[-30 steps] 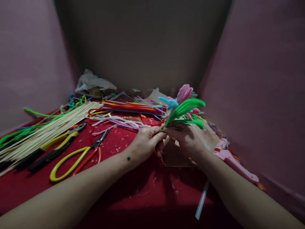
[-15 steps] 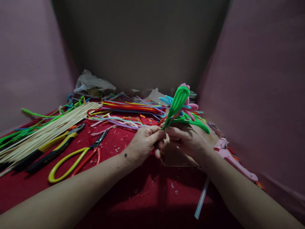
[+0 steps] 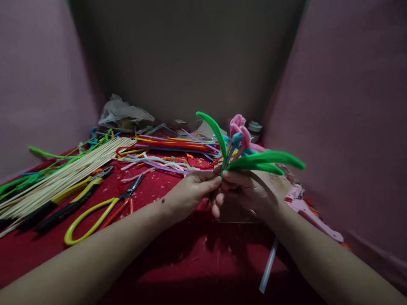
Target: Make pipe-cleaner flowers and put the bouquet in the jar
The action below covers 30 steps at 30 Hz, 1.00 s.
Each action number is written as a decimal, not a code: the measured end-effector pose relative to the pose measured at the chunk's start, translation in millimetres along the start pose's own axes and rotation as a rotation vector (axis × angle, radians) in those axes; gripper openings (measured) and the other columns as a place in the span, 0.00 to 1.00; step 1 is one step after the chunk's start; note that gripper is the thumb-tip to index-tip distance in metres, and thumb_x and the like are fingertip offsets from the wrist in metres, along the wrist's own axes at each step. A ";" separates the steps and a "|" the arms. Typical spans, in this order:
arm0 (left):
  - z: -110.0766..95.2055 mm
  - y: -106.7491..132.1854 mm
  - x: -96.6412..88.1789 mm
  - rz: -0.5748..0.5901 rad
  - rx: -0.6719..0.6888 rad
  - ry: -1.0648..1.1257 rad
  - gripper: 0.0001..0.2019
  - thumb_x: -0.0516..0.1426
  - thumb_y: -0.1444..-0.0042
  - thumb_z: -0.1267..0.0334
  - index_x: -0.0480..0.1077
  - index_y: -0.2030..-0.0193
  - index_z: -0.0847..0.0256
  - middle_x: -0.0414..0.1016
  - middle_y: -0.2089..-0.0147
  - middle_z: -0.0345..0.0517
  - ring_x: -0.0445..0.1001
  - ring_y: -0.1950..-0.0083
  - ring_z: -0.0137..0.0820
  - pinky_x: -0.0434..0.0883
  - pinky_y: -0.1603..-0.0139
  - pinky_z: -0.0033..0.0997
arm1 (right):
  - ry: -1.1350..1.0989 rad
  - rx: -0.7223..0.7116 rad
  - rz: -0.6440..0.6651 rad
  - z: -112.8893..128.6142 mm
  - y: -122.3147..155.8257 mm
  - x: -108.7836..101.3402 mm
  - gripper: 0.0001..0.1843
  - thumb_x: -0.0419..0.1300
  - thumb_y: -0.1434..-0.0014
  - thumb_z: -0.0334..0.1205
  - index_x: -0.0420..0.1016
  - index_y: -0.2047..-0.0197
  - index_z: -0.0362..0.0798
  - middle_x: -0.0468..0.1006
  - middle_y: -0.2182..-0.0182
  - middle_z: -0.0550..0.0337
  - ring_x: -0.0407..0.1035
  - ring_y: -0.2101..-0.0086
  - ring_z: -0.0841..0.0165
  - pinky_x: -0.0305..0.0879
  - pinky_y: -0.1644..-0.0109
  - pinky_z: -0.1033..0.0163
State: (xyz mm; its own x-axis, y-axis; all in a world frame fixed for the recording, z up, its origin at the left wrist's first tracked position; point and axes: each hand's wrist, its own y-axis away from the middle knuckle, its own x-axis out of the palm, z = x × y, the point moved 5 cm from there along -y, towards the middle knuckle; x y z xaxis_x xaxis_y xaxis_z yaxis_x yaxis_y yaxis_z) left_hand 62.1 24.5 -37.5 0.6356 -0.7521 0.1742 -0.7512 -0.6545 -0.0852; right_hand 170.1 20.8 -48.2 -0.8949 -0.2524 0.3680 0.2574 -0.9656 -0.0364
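With left hand (image 3: 193, 188) and right hand (image 3: 246, 188) pinching one flower bunch (image 3: 246, 137), right of centre, we record: lower ends indistinct; clear stick (image 3: 269, 269), lower right, top hidden by right forearm (image 3: 311, 250).

2 forearms (image 3: 111, 245) inward | left hand (image 3: 192, 190) beside right hand (image 3: 254, 190) | fingers (image 3: 238, 178) pinched
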 end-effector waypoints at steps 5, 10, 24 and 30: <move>-13.3 5.1 -17.4 -0.389 0.297 -0.666 0.04 0.57 0.50 0.68 0.70 0.74 0.60 0.66 0.82 0.36 0.63 0.80 0.23 0.58 0.76 0.21 | 0.198 -0.173 -0.153 6.3 -2.7 0.1 0.14 0.65 0.56 0.40 0.63 0.81 0.46 0.56 0.84 0.69 0.47 0.81 0.77 0.44 0.81 0.69; -5.4 1.1 -16.7 -0.287 0.204 -0.598 0.11 0.50 0.43 0.64 0.69 0.74 0.62 0.66 0.84 0.37 0.66 0.83 0.24 0.61 0.77 0.21 | 0.236 -0.128 -0.080 4.6 -4.8 3.9 0.14 0.65 0.55 0.43 0.65 0.80 0.46 0.57 0.84 0.69 0.47 0.82 0.78 0.40 0.81 0.68; 8.7 -2.2 -5.6 0.031 -0.065 0.318 0.13 0.54 0.44 0.60 0.66 0.75 0.66 0.59 0.88 0.33 0.56 0.90 0.18 0.65 0.79 0.23 | -0.040 -0.051 0.043 7.4 -10.0 5.1 0.11 0.67 0.57 0.42 0.74 0.74 0.43 0.73 0.80 0.61 0.66 0.78 0.72 0.59 0.74 0.68; 9.8 1.3 0.4 0.177 -0.117 0.337 0.13 0.54 0.44 0.56 0.69 0.71 0.65 0.61 0.88 0.34 0.59 0.90 0.21 0.66 0.77 0.27 | -0.078 -0.038 0.132 2.3 -5.7 11.0 0.12 0.65 0.55 0.41 0.76 0.69 0.41 0.71 0.83 0.62 0.65 0.80 0.72 0.60 0.74 0.65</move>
State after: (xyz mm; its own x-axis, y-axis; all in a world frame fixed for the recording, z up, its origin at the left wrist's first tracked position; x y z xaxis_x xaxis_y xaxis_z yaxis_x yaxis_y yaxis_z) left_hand 63.1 22.6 -47.1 0.4150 -0.7724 0.4808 -0.8714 -0.4894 -0.0341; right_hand 159.7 23.7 -41.8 -0.8227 -0.3730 0.4291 0.3554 -0.9265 -0.1239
